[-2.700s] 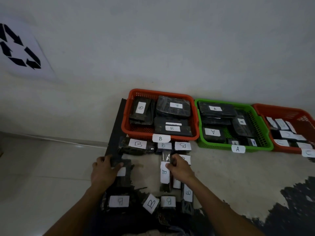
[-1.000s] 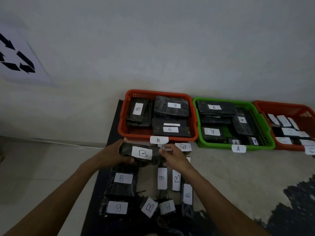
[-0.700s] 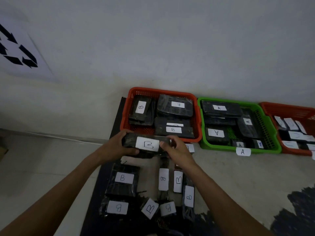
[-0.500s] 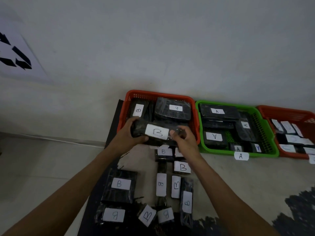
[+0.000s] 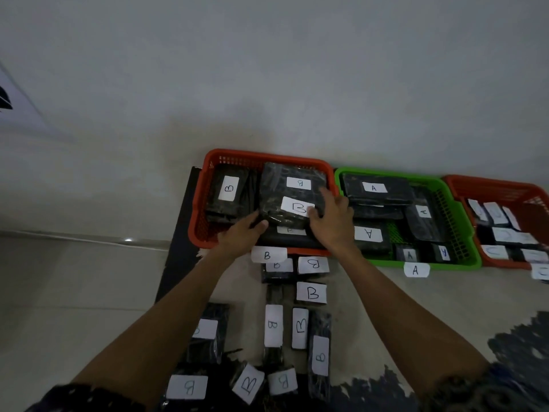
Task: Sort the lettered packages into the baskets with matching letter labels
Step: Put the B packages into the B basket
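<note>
While both hands hold the B package (image 5: 292,210) over the orange basket (image 5: 198,224), it rests tilted on the stack already inside, so it may slide off once released. The left hand (image 5: 242,233) grips its near left corner with curled fingers; the right hand (image 5: 331,220) has its fingers spread over the package's right end. Just right of that basket sits the green basket (image 5: 459,230) marked A, where a slipping package could spill. More B packages (image 5: 312,292) lie in front of the orange basket.
</note>
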`<state>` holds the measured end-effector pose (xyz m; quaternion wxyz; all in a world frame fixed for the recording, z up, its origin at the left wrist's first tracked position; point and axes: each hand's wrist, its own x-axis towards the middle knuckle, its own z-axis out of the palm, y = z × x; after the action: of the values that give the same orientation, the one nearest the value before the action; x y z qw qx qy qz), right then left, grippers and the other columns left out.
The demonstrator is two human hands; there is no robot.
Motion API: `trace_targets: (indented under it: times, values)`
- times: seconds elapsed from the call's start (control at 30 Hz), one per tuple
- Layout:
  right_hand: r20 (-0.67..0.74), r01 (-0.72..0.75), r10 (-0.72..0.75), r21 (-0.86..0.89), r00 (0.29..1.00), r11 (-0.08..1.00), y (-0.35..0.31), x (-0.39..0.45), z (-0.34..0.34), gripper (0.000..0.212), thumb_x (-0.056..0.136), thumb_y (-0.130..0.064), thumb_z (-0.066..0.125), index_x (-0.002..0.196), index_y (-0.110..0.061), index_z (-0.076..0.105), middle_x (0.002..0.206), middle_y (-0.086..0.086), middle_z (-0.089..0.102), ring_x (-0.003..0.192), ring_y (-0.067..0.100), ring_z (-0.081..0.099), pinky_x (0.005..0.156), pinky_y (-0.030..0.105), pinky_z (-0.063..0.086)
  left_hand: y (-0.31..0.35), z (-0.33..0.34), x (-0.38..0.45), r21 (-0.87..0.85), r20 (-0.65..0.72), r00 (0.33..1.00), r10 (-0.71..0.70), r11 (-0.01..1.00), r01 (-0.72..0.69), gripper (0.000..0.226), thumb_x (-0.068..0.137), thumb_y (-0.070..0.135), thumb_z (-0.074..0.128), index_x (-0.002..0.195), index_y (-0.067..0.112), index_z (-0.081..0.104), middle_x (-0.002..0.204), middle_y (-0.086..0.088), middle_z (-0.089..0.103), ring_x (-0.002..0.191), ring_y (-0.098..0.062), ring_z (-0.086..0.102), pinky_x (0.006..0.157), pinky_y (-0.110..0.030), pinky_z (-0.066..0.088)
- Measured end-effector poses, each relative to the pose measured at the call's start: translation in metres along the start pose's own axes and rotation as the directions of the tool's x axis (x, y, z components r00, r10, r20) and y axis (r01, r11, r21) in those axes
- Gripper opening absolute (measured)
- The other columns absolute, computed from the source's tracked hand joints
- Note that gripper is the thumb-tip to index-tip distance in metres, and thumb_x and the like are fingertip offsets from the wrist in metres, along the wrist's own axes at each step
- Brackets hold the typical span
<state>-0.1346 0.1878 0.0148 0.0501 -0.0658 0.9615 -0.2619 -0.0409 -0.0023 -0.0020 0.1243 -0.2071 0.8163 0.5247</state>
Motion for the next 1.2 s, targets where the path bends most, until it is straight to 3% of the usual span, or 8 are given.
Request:
trace_targets:
  times: [0.07, 0.13, 0.33, 0.47, 0.63, 0.77, 1.0, 1.2]
  values:
    - [0.036, 0.148, -0.145, -0.081, 0.989, 0.986, -0.001, -0.001, 0.008, 0.050, 0.093, -0.049, 0.052, 0.140, -0.038, 0.039, 0.142, 0.005, 0.038, 0.126, 0.033, 0.037, 0.097, 0.044, 0.041, 0.001, 0.002, 0.002, 0.124, -0.044, 0.999, -0.031, 0.992, 0.036, 0.047, 0.098, 0.049, 0.036, 0.144, 0.040, 0.033, 0.151, -0.003, 0.036, 0.138, -0.028, 0.031, 0.116, -0.049, 0.012]
    - [0.065, 0.203, -0.195, -0.140, 0.979, 0.969, 0.001, -0.001, 0.014, 0.049, 0.093, -0.051, 0.051, 0.139, -0.038, 0.043, 0.143, 0.002, 0.039, 0.122, 0.035, 0.039, 0.096, 0.043, 0.041, 0.001, 0.005, 0.002, 0.198, -0.093, 0.995, -0.042, 0.978, 0.060, 0.047, 0.098, 0.051, 0.034, 0.143, 0.040, 0.034, 0.151, -0.001, 0.036, 0.138, -0.027, 0.030, 0.113, -0.048, 0.007]
    - [0.090, 0.191, -0.177, -0.176, 0.980, 0.966, 0.004, 0.000, 0.018, 0.049, 0.096, -0.049, 0.049, 0.142, -0.037, 0.041, 0.149, 0.001, 0.035, 0.122, 0.036, 0.039, 0.097, 0.043, 0.040, -0.003, 0.011, 0.003, 0.262, -0.134, 0.991, -0.022, 0.963, 0.057, 0.041, 0.091, 0.052, 0.050, 0.126, 0.030, 0.047, 0.122, 0.006, 0.059, 0.121, -0.020, 0.049, 0.106, -0.043, 0.016]
    - [0.065, 0.172, -0.164, -0.155, 0.984, 0.973, 0.001, 0.002, 0.012, 0.049, 0.096, -0.047, 0.050, 0.143, -0.036, 0.042, 0.150, 0.000, 0.034, 0.126, 0.034, 0.036, 0.099, 0.043, 0.040, -0.005, 0.007, 0.001, 0.231, -0.111, 0.994, -0.012, 0.972, 0.038, 0.044, 0.086, 0.047, 0.061, 0.125, 0.030, 0.047, 0.103, 0.014, 0.054, 0.113, -0.015, 0.051, 0.099, -0.038, 0.019]
    - [0.070, 0.158, -0.147, -0.192, 0.987, 0.969, -0.006, 0.003, 0.009, 0.048, 0.097, -0.044, 0.051, 0.143, -0.037, 0.042, 0.151, 0.000, 0.033, 0.126, 0.034, 0.037, 0.102, 0.042, 0.039, -0.007, 0.007, -0.001, 0.234, -0.111, 0.994, 0.019, 0.972, 0.007, 0.048, 0.085, 0.043, 0.065, 0.127, 0.030, 0.046, 0.112, 0.011, 0.056, 0.115, -0.015, 0.049, 0.096, -0.036, 0.018]
    - [0.071, 0.152, -0.140, -0.201, 0.988, 0.968, -0.009, 0.006, 0.010, 0.047, 0.095, -0.042, 0.055, 0.141, -0.037, 0.043, 0.150, -0.001, 0.034, 0.125, 0.034, 0.039, 0.101, 0.042, 0.039, -0.008, 0.006, -0.003, 0.181, -0.118, 0.992, 0.054, 0.983, -0.032, 0.046, 0.083, 0.038, 0.068, 0.122, 0.031, 0.047, 0.106, 0.012, 0.057, 0.111, -0.015, 0.052, 0.098, -0.038, 0.020]
    - [0.188, 0.208, -0.168, -0.216, 0.968, 0.954, -0.001, 0.009, 0.003, 0.045, 0.096, -0.037, 0.053, 0.140, -0.039, 0.045, 0.147, -0.004, 0.040, 0.125, 0.032, 0.041, 0.103, 0.041, 0.038, -0.010, 0.012, 0.000, 0.263, -0.144, 0.989, 0.038, 0.965, 0.002, 0.052, 0.086, 0.044, 0.063, 0.130, 0.027, 0.042, 0.112, 0.009, 0.060, 0.117, -0.018, 0.051, 0.101, -0.036, 0.017]
    - [0.249, 0.238, -0.181, -0.223, 0.952, 0.945, -0.002, 0.006, -0.007, 0.055, 0.098, -0.034, 0.049, 0.150, -0.037, 0.031, 0.157, -0.004, 0.031, 0.133, 0.033, 0.034, 0.109, 0.040, 0.033, -0.013, 0.011, 0.001, 0.218, -0.161, 0.985, 0.057, 0.976, -0.021, 0.058, 0.083, 0.054, 0.062, 0.130, 0.027, 0.045, 0.120, 0.006, 0.061, 0.117, -0.017, 0.050, 0.101, -0.039, 0.018]
